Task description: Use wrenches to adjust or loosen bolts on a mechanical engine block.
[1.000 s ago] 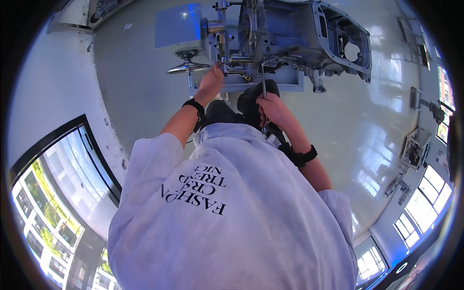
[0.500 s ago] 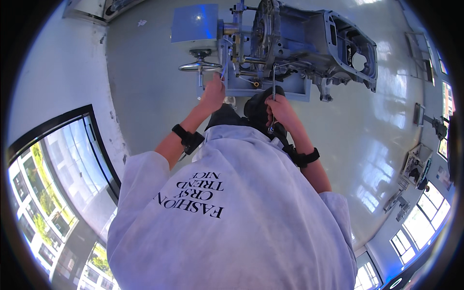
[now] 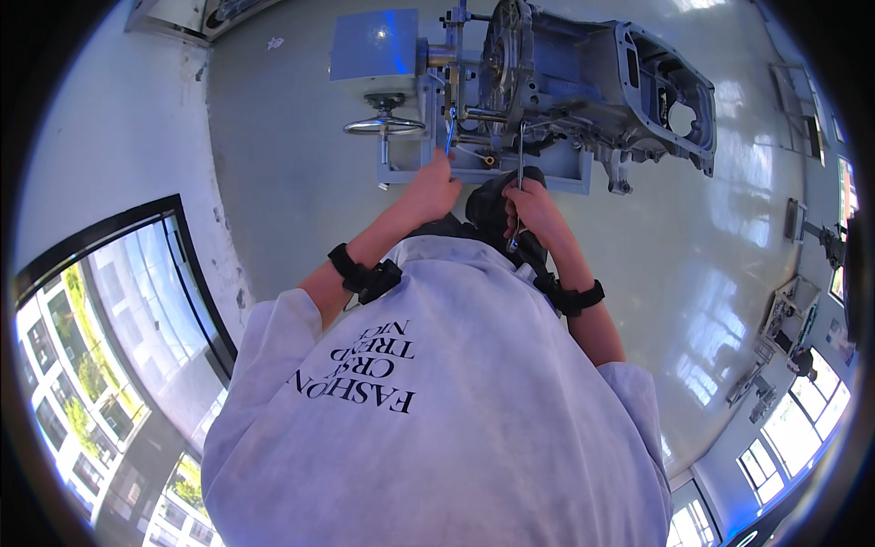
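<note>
My left hand (image 3: pixel 434 189) is closed round the lower end of a slim metal wrench (image 3: pixel 450 130), whose upper end lies against the upright bracket of the stand; whether it sits on a bolt is too small to tell. In my right hand (image 3: pixel 532 210) is a long shiny wrench (image 3: pixel 520 162), held upright with fingers wrapped round it. Its top reaches the lower edge of a grey metal gearbox housing (image 3: pixel 583 68), and its bottom end sticks out below the fist. Contact with a fastener there cannot be made out.
A metal stand (image 3: pixel 572 173) carries the housing. Left of it are a grey box (image 3: pixel 374 46) and a chrome handwheel (image 3: pixel 384 125). My dark shoe (image 3: pixel 488 205) is close below the stand. A wall (image 3: pixel 118 118) rises at left, and equipment (image 3: pixel 786 314) stands far right.
My left hand has moved right, away from beside the handwheel, bringing its wrench up to the stand's bracket. The right hand keeps its hold in nearly the same place.
</note>
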`<action>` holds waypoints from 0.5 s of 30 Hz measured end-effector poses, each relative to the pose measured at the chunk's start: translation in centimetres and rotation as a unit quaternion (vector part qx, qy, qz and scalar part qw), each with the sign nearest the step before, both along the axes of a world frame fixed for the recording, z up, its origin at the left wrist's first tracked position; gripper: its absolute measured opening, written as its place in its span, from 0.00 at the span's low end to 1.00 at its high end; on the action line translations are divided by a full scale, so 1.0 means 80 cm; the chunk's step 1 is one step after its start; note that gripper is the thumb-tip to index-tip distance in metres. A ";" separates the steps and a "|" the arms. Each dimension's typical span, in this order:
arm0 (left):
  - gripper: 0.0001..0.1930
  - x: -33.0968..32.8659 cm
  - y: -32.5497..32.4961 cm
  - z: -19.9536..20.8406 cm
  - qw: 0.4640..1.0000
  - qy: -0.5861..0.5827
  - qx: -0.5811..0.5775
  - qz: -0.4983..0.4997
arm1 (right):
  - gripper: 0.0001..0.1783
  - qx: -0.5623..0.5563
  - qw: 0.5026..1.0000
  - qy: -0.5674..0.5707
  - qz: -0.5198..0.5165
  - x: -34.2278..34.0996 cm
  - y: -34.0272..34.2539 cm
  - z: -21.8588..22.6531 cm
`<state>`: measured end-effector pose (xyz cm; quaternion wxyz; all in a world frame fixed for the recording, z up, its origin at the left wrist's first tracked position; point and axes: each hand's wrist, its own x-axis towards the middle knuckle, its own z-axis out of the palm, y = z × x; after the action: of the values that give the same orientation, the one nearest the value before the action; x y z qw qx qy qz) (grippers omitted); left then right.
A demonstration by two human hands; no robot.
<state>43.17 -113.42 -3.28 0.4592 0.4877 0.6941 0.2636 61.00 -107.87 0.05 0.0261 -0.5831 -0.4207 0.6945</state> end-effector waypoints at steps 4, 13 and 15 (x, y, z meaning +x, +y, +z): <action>0.20 0.012 -0.011 -0.034 0.997 0.030 0.074 0.011 | 0.06 0.000 1.000 0.002 0.002 0.002 0.000 -0.001; 0.20 -0.026 0.048 -0.194 0.993 0.035 0.108 -0.027 | 0.07 -0.038 0.999 -0.017 -0.008 -0.002 0.002 0.023; 0.19 -0.031 0.052 -0.199 0.993 0.040 0.113 -0.015 | 0.07 -0.049 0.999 -0.011 -0.017 -0.004 0.000 0.028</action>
<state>40.67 -109.23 -19.18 0.3770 0.5571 0.6700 0.3141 60.65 -107.84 2.31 0.0048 -0.5980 -0.3765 0.7075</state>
